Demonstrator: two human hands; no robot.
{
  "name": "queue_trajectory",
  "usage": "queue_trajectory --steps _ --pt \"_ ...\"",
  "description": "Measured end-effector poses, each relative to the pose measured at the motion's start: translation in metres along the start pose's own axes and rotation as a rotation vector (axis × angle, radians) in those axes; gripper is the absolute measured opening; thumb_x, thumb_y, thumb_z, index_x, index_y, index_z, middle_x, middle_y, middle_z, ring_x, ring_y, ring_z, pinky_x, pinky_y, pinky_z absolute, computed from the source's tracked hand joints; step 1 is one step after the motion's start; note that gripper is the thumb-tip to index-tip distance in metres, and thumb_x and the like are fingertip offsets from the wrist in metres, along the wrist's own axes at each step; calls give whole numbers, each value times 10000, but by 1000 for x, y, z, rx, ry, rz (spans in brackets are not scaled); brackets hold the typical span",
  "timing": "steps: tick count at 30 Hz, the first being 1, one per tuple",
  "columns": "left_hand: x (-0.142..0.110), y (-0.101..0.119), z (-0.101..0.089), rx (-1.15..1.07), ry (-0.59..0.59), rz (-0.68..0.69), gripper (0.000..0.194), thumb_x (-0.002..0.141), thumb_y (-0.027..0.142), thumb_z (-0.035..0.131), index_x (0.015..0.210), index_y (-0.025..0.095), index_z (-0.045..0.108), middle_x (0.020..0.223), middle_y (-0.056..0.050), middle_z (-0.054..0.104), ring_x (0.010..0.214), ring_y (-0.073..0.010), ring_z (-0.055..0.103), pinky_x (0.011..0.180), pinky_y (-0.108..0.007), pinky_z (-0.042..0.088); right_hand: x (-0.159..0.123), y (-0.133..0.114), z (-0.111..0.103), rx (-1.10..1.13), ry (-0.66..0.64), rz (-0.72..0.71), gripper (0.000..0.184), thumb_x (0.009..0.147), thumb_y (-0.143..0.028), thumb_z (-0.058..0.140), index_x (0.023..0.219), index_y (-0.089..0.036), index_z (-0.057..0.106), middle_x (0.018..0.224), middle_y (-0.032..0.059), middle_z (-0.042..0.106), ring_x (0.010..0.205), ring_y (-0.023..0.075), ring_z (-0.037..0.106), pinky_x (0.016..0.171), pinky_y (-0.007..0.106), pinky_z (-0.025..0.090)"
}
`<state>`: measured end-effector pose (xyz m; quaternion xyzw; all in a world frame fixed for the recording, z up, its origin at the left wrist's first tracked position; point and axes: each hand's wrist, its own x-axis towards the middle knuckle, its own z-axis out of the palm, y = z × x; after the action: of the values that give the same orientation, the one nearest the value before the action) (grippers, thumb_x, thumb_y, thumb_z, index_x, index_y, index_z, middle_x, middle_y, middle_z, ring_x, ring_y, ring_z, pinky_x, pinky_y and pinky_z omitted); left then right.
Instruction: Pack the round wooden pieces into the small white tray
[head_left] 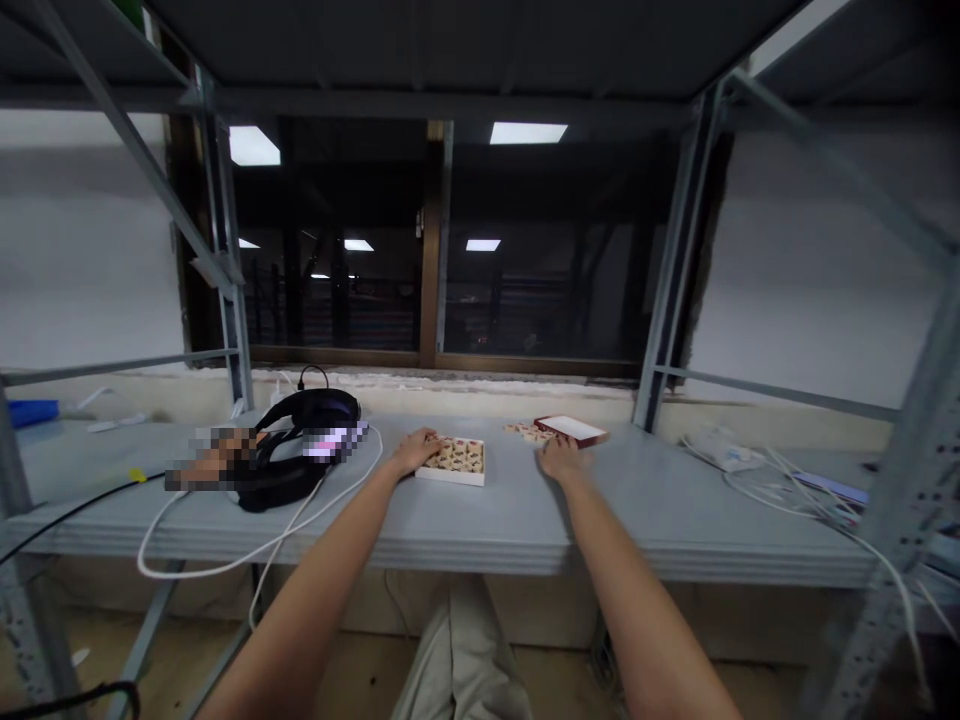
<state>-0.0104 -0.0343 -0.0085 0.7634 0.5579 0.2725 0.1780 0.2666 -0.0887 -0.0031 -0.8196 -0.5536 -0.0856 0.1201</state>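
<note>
A white box (450, 477) full of round wooden pieces with dark marks (463, 457), which look like Chinese chess pieces, lies on the grey shelf top. My left hand (412, 452) grips the box at its left side, with fingertips over the rim by the pieces. To the right, my right hand (561, 458) is curled down at the shelf top beside a few loose wooden pieces (525, 431). What its fingertips hold, if anything, is hidden. Just behind that hand lies a dark red box lid (574, 430) with a white inside.
A black headset (277, 490) with white cables stands left of the box, beside a pixelated patch. Cables and a clear plastic bag (721, 448) lie at the right. Metal posts (679, 270) and a shelf overhead (450, 50) frame the space. A window (540, 240) is behind.
</note>
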Motion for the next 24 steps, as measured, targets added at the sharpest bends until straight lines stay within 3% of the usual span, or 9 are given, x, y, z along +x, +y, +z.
queue_trajectory --steps 6,12,15,19,21,24 --pt "-4 4 0 -24 11 -36 596 783 476 538 1295 178 472 1223 -118 578 1213 -292 444 993 -381 355 5 3 6 24 34 -101 365 904 -221 402 1242 -200 537 1369 113 462 1306 263 324 1053 606 151" --pt "-7 8 0 -22 21 -32 547 791 452 533 1264 179 496 1245 -106 569 1225 -297 426 1003 -377 344 2 -4 -3 85 84 -158 224 864 -337 537 1016 -215 648 1047 99 663 1044 251 565 935 434 350" --pt "-8 9 -1 -19 13 -34 538 800 433 521 1270 174 493 1238 -111 574 1230 -296 418 1005 -371 340 -5 -17 -12 270 179 -264 188 833 -395 584 914 -247 666 937 41 693 927 219 611 880 366 381" --pt "-7 9 -1 -27 19 -28 539 790 443 528 1254 168 511 1229 -113 580 1226 -303 419 1008 -374 337 -18 -40 -18 705 241 -571 174 801 -403 618 840 -242 672 837 -7 701 779 166 630 754 271 418" --pt "-6 8 0 -44 31 -24 537 785 441 532 1244 163 517 1224 -117 583 1220 -299 428 1002 -369 344 -23 -49 -17 775 226 -666 175 776 -407 641 829 -245 681 844 -9 703 805 175 627 781 279 409" --pt "-5 4 2 -100 58 -16 520 773 436 543 1217 165 526 1194 -107 605 1190 -281 469 979 -347 369 -29 -60 -13 736 256 -650 186 760 -425 656 822 -253 689 875 0 704 884 212 607 884 349 349"
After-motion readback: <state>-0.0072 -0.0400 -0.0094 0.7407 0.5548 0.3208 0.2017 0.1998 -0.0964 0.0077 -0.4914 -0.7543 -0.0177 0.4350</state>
